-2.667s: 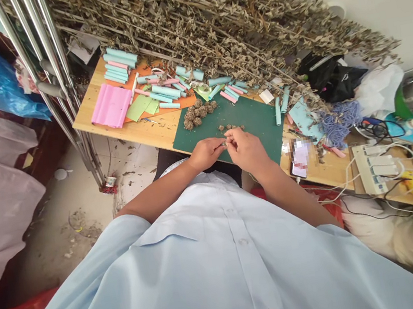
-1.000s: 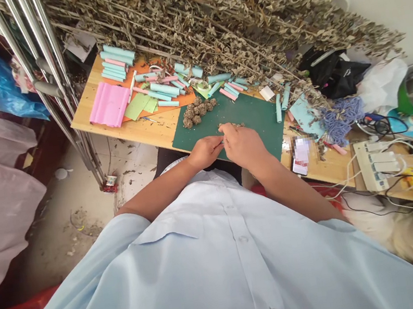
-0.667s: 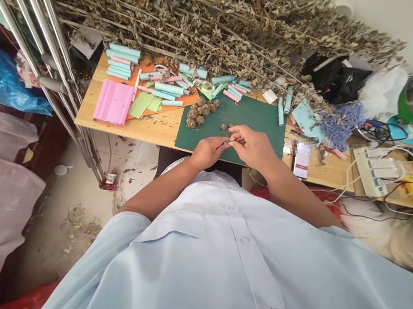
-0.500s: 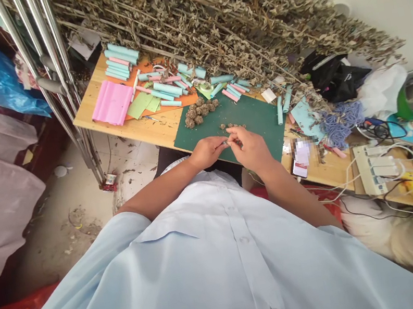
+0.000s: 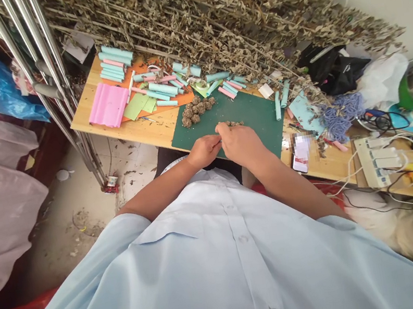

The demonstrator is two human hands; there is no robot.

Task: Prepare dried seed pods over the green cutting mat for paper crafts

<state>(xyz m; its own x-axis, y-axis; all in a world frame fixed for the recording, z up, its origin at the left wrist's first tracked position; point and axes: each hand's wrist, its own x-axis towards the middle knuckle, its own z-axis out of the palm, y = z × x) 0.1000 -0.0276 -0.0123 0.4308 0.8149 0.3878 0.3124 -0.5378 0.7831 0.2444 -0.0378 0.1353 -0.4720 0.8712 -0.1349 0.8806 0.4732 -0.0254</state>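
My left hand [image 5: 205,151] and my right hand [image 5: 241,142] meet at the front edge of a green cutting mat [image 5: 258,109]. The fingers of both are closed and pressed together at the tips. Whatever lies between them is too small and too covered to make out. Just past my right hand, small brown crumbly bits [image 5: 236,123] lie on the mat, partly hidden by that hand. Farther left on the mat sits a pile of round brown clumps [image 5: 194,113] that look like dried plant matter.
Bundles of dried leafy stalks [image 5: 185,26] span the table's back. Blue and pink paper rolls [image 5: 163,88] and a pink paper stack [image 5: 110,105] lie at left. A phone [image 5: 301,153], blue string [image 5: 342,113] and power strip [image 5: 374,162] are at right. Metal crutches [image 5: 44,71] stand left.
My right hand has turned over toward my left, its fingers now closing over the fingertips and hiding the small thing glimpsed there before. The view has shifted slightly.
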